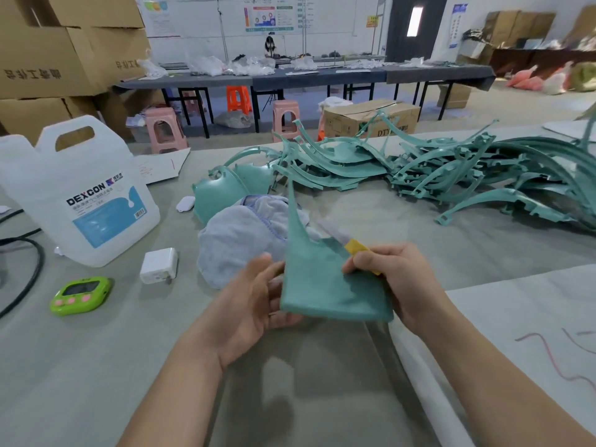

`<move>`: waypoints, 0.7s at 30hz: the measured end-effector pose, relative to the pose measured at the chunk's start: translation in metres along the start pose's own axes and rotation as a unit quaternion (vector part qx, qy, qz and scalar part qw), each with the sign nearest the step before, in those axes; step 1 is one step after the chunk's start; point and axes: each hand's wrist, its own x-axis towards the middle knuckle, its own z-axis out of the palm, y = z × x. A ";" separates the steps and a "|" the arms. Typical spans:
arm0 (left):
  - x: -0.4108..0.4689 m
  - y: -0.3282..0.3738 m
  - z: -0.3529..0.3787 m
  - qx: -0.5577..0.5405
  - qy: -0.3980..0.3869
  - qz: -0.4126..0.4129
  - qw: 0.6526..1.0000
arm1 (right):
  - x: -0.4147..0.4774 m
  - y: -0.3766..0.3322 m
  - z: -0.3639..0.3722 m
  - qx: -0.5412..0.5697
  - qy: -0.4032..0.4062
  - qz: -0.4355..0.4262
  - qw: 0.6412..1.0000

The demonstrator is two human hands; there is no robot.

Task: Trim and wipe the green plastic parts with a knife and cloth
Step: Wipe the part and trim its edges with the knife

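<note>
Surface: a tabletop under a grey-green covering, with a white sheet laid over its near right corner. Room: a workshop. Cardboard boxes are stacked beyond the far left corner. Long dark tables stand along the back wall, with pink stools in front of them.

Task item: one green plastic part is held above the near middle of the tabletop. Its broad, rounded end faces the person. Its narrow tip points away toward the far edge and leans slightly left, so the long axis runs near to far.

Left hand: it grips the part's left edge, thumb at the front and fingers curled behind.

Right hand: its fingers are clenched round the yellow handle of the knife, at the part's right edge. The blade is blurred and points toward the far left, over the notch in the part.

A pale cloth lies bunched on the tabletop just behind the part. Two green domed pieces sit beyond the cloth.

The pile of green parts is spread along the far right of the tabletop.

Left side: a white jug, a white charger, a green timer and a black cable at the left edge.
</note>
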 end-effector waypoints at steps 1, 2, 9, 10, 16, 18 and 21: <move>0.000 -0.001 0.000 0.022 0.016 -0.016 0.999 | -0.003 -0.001 -0.001 -0.025 -0.026 -0.002 0.999; 0.000 -0.004 0.000 0.064 0.039 -0.021 0.997 | -0.005 0.000 -0.001 -0.043 -0.051 -0.002 0.998; 0.006 -0.003 0.009 0.009 0.278 0.116 0.953 | 0.004 0.004 -0.001 0.066 0.179 -0.076 0.979; 0.007 -0.002 0.011 -0.053 0.286 0.131 0.948 | 0.006 0.005 -0.004 0.057 0.192 -0.091 0.975; 0.007 0.002 0.012 -0.184 0.295 0.118 0.930 | -0.004 0.021 0.020 -0.073 -0.006 -0.228 0.971; 0.006 0.003 0.011 -0.194 0.298 0.107 0.928 | -0.003 0.027 0.024 -0.146 -0.055 -0.251 0.955; 0.003 0.006 0.010 -0.219 0.286 0.078 0.929 | -0.004 0.035 0.025 -0.209 -0.092 -0.247 0.942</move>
